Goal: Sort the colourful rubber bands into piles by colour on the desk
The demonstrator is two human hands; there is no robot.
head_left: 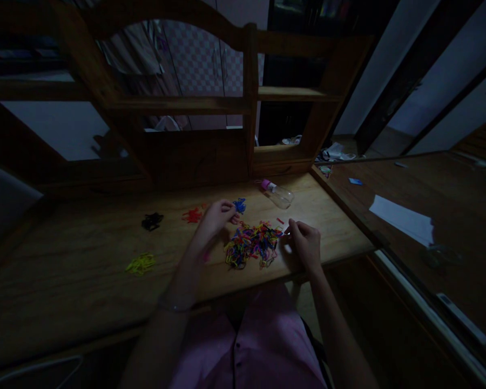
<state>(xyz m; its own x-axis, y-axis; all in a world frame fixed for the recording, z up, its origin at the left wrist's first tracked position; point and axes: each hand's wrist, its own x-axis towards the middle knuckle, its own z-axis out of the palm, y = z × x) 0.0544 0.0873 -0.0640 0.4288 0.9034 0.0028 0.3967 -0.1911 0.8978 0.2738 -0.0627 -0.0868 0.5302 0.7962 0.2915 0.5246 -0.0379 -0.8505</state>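
Note:
A mixed heap of many-coloured rubber bands (253, 244) lies on the wooden desk in front of me. My left hand (219, 216) is over the heap's upper left, beside a small blue pile (240, 205). Its fingers are pinched together, and I cannot make out what is between them. At the heap's right edge my right hand (305, 241) has thumb and forefinger closed in a pinch, its contents too small to name. A red pile (192, 215), partly beside my left hand, a black pile (152, 220) and a yellow pile (141, 263) are spread to the left.
Behind the heap a clear bottle with a purple cap (278, 194) lies on its side. A wooden shelf frame (249, 102) rises along the desk's back. To the right, a lower brown surface holds a white paper (403, 220) and a blue card (355, 181). The room is dim.

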